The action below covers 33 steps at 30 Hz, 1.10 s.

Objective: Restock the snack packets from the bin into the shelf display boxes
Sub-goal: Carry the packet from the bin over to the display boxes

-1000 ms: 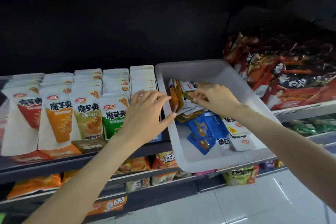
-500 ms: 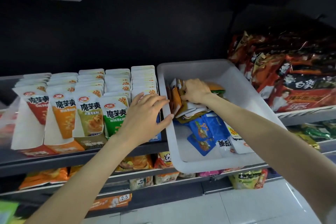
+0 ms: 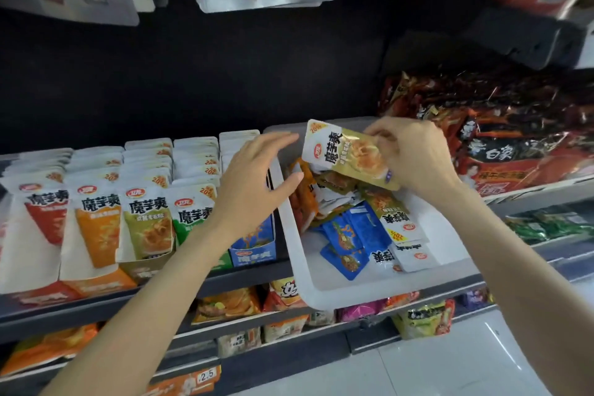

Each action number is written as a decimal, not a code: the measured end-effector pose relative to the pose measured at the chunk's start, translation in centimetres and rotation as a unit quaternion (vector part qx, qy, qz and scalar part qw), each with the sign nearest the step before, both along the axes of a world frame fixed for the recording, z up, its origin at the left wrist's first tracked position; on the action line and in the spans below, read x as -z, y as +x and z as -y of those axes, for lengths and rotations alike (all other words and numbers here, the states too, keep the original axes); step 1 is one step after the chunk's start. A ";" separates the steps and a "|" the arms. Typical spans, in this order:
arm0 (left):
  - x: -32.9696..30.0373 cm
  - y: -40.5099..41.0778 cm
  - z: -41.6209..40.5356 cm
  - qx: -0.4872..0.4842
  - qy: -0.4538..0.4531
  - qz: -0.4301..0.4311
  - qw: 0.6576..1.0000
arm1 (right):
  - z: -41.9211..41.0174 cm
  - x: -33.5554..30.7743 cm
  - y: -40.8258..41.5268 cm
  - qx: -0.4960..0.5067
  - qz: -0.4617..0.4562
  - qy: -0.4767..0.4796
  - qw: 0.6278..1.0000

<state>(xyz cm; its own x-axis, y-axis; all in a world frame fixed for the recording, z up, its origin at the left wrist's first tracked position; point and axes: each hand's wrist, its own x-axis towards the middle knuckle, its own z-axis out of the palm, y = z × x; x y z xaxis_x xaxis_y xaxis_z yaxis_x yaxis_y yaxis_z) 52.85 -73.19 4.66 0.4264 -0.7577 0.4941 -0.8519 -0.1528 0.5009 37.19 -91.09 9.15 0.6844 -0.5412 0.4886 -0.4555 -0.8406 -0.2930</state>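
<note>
1. One olive-gold snack packet is gripped at its right end by the curled fingers of the right hand and is held tilted above the white bin, clear of the packets below.
2. The left hand is held with fingers spread and nothing in them, over the bin's left rim; whether the thumb touches the rim cannot be told.
3. Loose packets are seen in the bin: blue packets near the middle, white packets to their right, orange ones against the left wall.
4. The bin is seen resting on the shelf, just beside the blue display box.
5. Display boxes to the left are filled with upright rows: green, olive, orange, red.
6. Dark red bags are stacked to the right of the bin.
</note>
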 end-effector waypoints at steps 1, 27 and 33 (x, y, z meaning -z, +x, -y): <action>-0.7 -0.3 0.3 0.011 -0.026 -0.055 0.998 | -0.2 -0.5 -0.7 -0.012 0.041 0.040 0.998; -2.7 5.0 -15.4 -0.069 -0.100 -0.162 0.979 | -14.5 -1.8 11.2 -0.346 0.071 0.126 0.927; 0.9 8.1 -17.2 -0.141 -0.132 -0.188 0.963 | -18.5 -0.7 16.3 -0.347 0.042 -0.105 0.931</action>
<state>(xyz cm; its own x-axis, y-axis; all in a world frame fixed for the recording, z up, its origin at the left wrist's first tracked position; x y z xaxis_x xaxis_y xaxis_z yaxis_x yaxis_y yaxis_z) 60.91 -55.99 3.72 0.7832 -0.4549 0.4238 -0.5459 -0.1768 0.8190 53.52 -72.64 9.87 0.7883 0.1295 0.6014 0.2350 -0.9668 -0.0999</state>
